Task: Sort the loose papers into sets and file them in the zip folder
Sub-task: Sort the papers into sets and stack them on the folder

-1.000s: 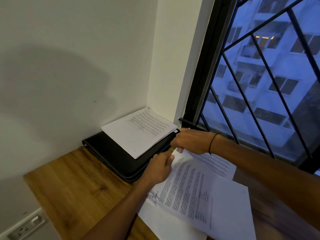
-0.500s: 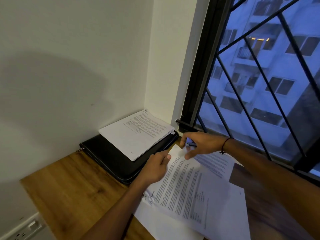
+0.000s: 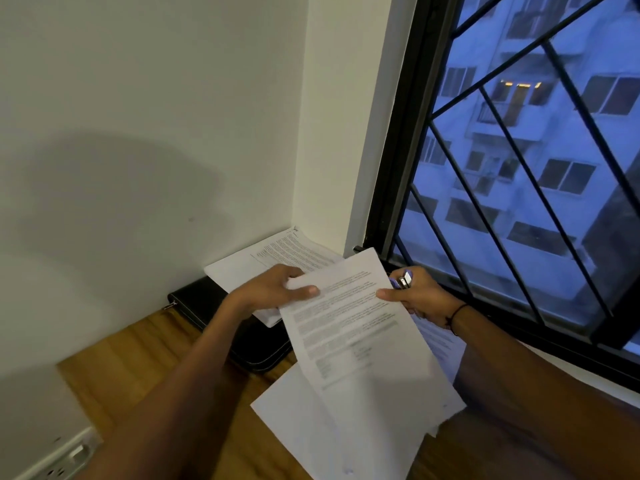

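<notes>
In the head view, our left hand [image 3: 273,292] and right hand [image 3: 420,301] pinch a printed set [image 3: 349,323] above the desk [image 3: 138,358]; the right also grips a small stapler [image 3: 401,281]. The closed zip folder [image 3: 242,337] lies under another set [image 3: 277,258]. Sheets may slide from our light pinch.

one head-worn camera, wide-angle, looking forward and down into a room corner from close above the wooden desk [image 3: 138,362]. both forearms run up from the bottom edge. the wall [image 3: 138,133] fills the left, the barred window [image 3: 519,202] the right, lines bowed by the lens.
</notes>
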Available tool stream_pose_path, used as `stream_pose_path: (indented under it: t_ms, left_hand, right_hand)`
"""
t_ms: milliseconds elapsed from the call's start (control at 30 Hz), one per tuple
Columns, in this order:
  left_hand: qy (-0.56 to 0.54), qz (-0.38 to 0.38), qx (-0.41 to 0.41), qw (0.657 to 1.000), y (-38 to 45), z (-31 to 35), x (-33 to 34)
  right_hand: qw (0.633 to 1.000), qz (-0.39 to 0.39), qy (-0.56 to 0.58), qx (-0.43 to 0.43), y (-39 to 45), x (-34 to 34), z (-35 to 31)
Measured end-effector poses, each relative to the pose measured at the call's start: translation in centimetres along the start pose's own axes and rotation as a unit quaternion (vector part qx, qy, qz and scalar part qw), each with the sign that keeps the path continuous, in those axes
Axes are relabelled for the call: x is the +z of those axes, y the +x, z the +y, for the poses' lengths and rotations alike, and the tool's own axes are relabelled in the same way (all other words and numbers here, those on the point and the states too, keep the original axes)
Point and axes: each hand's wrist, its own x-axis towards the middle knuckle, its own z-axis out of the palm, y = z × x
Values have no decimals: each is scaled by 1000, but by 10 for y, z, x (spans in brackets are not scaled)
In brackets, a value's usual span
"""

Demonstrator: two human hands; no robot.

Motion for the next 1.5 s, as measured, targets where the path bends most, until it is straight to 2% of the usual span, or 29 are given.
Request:
stream_pose_path:
  t_ms: [133, 267, 400, 567, 733, 867, 967, 1033, 1100, 1167, 1233, 1400, 1500]
  left_hand:
    - [-164, 82, -88, 979, -14, -12, -26]
    - [-163, 65, -147, 973, -19, -21, -35]
    - [-57, 80, -181, 979, -13, -20, -48]
    - [42, 112, -242, 963, 7, -24, -68]
    - [133, 175, -236, 946, 26, -31, -85]
    - [311, 208, -237, 897, 32, -34, -83]
    - [442, 237, -184, 846, 29, -37, -68]
    - [466, 237, -114, 845, 26, -39, -52]
    - [457, 194, -78, 864, 22, -39, -32]
    - [448, 148, -84, 878, 19, -38, -9]
    - [460, 122, -87, 875, 20, -39, 8]
    - [474, 115, -79, 869, 23, -47, 6]
    - [463, 112, -80, 876, 23, -50, 3]
  right_hand:
    - [986, 72, 148, 37, 12, 7, 7]
    - [948, 155, 265, 86, 33, 28, 13]
    - [914, 200, 321, 146, 62, 52, 19]
    - [880, 255, 354, 189, 98, 80, 26]
    - [856, 314, 355, 206, 118, 97, 24]
    - [857, 313, 368, 179, 123, 111, 18]
    - [859, 289, 386, 174, 125, 116, 16]
    - [859, 294, 378, 181, 128, 118, 16]
    - [869, 305, 341, 187, 130, 122, 14]
    - [885, 301, 306, 180, 131, 128, 13]
    - [899, 295, 271, 179, 130, 132, 12]
    - [920, 335, 109, 170, 133, 132, 4]
    - [942, 300, 8, 152, 138, 133, -6]
